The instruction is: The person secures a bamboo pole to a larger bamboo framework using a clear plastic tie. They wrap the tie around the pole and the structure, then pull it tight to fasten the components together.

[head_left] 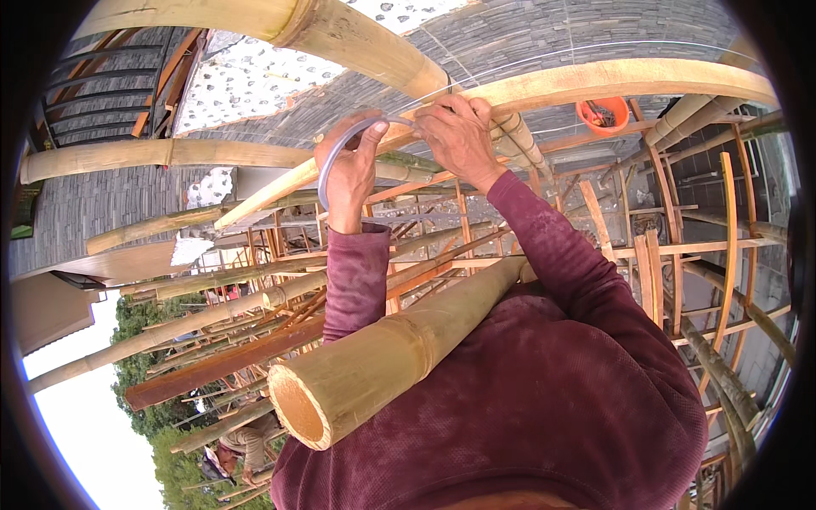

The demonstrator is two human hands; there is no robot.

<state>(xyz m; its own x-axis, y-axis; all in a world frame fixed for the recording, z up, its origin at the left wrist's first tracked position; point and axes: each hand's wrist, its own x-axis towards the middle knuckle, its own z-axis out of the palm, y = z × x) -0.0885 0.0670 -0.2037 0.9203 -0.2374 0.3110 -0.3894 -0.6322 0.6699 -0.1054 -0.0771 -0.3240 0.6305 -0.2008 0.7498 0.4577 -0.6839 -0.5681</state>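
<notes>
The left hand's (350, 170) grip was closed on a clear, arched plastic tube (325, 178) reaching the right hand (461, 140), whose closure over the long, pale timber beam (612, 81) was unclear. A slackened hold could have let the tube spring loose.

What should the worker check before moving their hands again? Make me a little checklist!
1. Left hand has the clear tube: ok, held at thumb and fingers.
2. Right hand is at the wooden beam: ok, its fingers touch it.
3. Tube's upper end is in place: cannot tell, the right hand hides it.
4. Hands are covered: not ok, both are bare.
5. Space before the chest is free: not ok, a thick bamboo pole crosses there.
6. Orange bucket stands firmly: cannot tell, its support is unclear.
</notes>
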